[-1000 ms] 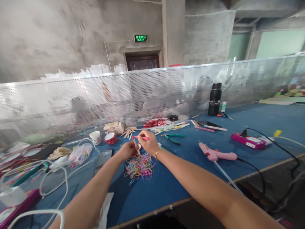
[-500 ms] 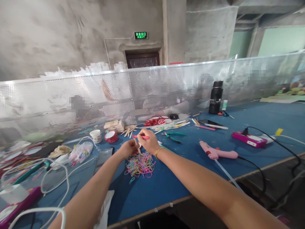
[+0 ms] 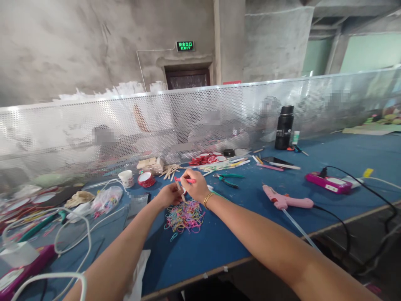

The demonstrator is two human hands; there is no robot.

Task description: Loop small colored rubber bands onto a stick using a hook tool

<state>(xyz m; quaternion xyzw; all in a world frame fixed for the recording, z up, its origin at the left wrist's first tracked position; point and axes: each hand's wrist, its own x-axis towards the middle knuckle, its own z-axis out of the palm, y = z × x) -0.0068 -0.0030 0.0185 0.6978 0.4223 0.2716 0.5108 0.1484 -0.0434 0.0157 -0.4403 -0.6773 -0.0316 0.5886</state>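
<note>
1. Twelve o'clock: shiny, perforated metal screen (image 3: 194,102); eleven: rough, matt cement wall (image 3: 140,25).
2. Three o'clock: smooth black bottle (image 3: 283,129), faintly glossy.
3. Four o'clock: smooth pink plastic glue gun (image 3: 293,202).
4. Six o'clock: plastic clips (image 3: 184,217) on a matt blue table (image 3: 200,259).
5. Seven o'clock: smooth plastic pen (image 3: 191,181).
6. Eight o'clock: bare, matt wooden sticks (image 3: 169,172).

Sign (image 3: 185,46) on wall (image 3: 119,37): "安全出口 EXIT"

The right hand (image 3: 194,185) hides the middle of a pink pen (image 3: 192,181); its tip is too small to tell whether it touches the wooden stick (image 3: 183,198). The left edge of the table (image 3: 219,246) is cut off, with part of a purple power strip (image 3: 48,253). Past the table's far edge, people (image 3: 200,136) behind perforated metal (image 3: 150,121) are blurred.
</note>
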